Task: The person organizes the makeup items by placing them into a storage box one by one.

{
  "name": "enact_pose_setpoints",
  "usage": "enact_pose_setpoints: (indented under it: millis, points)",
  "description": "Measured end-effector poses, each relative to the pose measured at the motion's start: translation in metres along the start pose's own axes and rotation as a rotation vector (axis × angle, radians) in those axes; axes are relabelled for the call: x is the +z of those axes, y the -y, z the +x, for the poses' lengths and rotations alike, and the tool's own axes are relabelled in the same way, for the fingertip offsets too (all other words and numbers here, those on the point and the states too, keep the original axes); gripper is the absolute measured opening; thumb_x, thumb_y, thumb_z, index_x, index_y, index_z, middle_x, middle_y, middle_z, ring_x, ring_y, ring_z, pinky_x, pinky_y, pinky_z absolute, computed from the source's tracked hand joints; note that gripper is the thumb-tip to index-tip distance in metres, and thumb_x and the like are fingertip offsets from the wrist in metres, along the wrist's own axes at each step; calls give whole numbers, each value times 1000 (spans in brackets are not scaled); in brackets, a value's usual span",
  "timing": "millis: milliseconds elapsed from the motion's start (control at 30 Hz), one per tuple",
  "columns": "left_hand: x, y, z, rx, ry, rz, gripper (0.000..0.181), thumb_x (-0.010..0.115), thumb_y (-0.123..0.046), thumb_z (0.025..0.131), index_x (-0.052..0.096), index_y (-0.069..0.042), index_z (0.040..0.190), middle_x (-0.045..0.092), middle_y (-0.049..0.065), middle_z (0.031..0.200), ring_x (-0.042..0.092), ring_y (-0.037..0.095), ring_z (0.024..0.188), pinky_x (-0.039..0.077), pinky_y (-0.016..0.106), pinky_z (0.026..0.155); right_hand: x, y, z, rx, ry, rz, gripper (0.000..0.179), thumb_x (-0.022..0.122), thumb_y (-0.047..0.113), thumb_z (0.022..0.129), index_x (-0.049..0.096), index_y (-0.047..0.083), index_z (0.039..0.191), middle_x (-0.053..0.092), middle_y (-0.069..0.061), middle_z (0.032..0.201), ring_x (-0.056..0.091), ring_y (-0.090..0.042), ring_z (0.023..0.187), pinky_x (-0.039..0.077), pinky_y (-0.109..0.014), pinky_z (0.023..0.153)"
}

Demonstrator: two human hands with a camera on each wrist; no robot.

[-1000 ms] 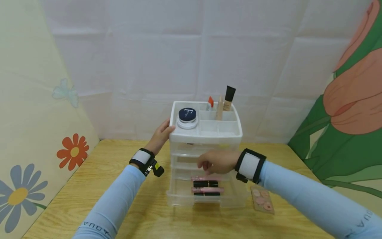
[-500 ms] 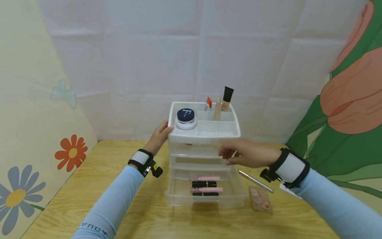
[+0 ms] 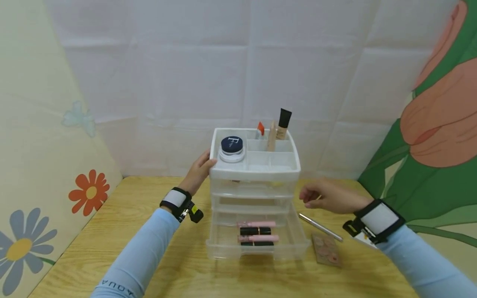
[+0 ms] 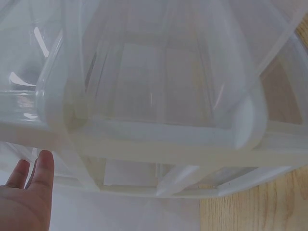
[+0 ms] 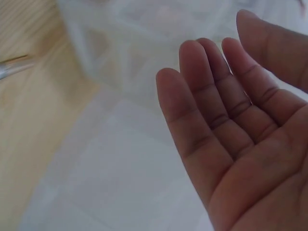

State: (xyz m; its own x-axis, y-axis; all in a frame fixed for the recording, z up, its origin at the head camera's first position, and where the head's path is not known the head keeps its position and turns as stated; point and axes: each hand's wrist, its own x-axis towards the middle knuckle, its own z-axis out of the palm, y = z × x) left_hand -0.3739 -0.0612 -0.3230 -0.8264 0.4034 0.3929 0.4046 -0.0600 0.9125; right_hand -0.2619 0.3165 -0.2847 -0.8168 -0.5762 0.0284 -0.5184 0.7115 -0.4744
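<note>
A clear drawer organizer (image 3: 255, 203) with a white top tray (image 3: 255, 169) stands on the table, its bottom drawer (image 3: 257, 251) pulled out. Pink tubes (image 3: 258, 238) and black tubes (image 3: 255, 230) lie crosswise in that drawer. My left hand (image 3: 197, 171) rests against the organizer's left side, thumb at the tray's rim; in the left wrist view its straight fingers (image 4: 44, 168) touch the frame. Right of the organizer, my right hand (image 3: 333, 195) hovers above the table with nothing in it. Its fingers (image 5: 195, 65) are relaxed and slightly bent in the right wrist view.
The top tray holds a navy-lidded round compact (image 3: 232, 145), a black-capped foundation tube (image 3: 284, 123), a beige tube (image 3: 271, 138) and an orange-capped item (image 3: 260, 128). Right on the table lie a slim silver stick (image 3: 320, 227), a palette (image 3: 326, 249) and a white item (image 3: 364, 240) partly hidden by the wrist.
My right hand has moved right, from over the open bottom drawer to beside the organizer, uncovering the silver stick. The left hand stays in place.
</note>
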Motion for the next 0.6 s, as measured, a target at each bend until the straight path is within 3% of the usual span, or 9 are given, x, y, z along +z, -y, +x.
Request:
enact_pose_setpoints:
  millis: [367, 600]
  points:
    - [1, 0, 1, -3, -6, 1, 60, 45, -27, 99, 26, -11, 154, 33, 13, 153, 35, 31, 136, 31, 50, 109, 33, -52, 2, 147, -76, -1, 15, 70, 3, 86, 63, 0, 99, 61, -1, 86, 58, -16, 80, 51, -32, 68]
    - [1, -1, -1, -3, -9, -10, 58, 45, -25, 100, 26, -12, 154, 32, 13, 154, 33, 31, 137, 29, 51, 110, 54, -73, 2, 184, -105, -49, 19, 74, -1, 80, 63, -6, 95, 62, -5, 84, 59, -20, 78, 51, -39, 70]
